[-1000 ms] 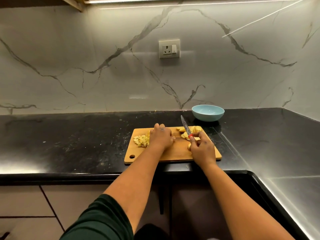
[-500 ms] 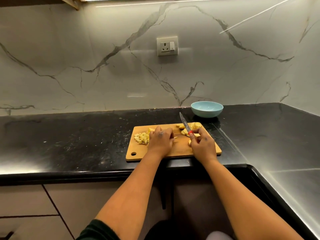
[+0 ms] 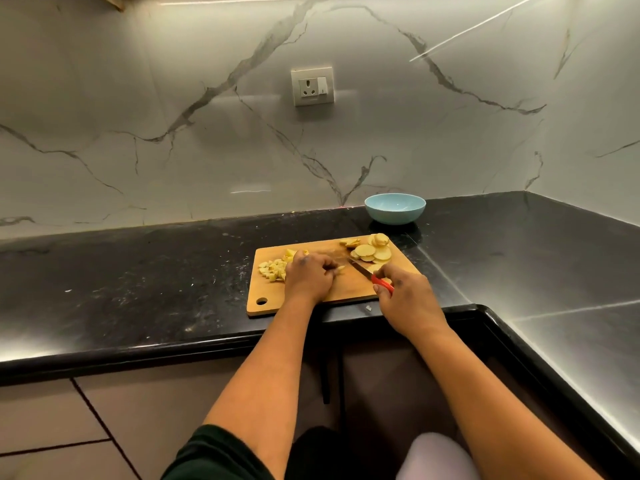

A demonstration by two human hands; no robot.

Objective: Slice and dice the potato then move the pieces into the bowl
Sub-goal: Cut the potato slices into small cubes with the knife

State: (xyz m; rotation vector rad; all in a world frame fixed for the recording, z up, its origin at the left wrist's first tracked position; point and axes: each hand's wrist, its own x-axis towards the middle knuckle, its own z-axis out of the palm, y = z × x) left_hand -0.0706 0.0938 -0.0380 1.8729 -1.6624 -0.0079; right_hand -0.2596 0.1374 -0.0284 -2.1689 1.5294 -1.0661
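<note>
Black counter (image 3: 138, 289): one board (image 3: 346, 289), one bowl (image 3: 394, 208); left hand (image 3: 308, 277) fingers pinch potato strip (image 3: 339, 269), right hand (image 3: 407, 299) grips knife (image 3: 372, 276).

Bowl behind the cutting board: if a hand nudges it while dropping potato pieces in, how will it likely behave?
The bowl looks empty and thin-walled, so probably light. Its rounded sides narrow toward the base, and the countertop is glossy, so it would likely slide or rock rather than stay put.

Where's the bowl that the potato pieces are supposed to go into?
The light blue bowl sits on the black counter against the marble wall, just behind the far right corner of the cutting board, beyond the potato slices.
</note>
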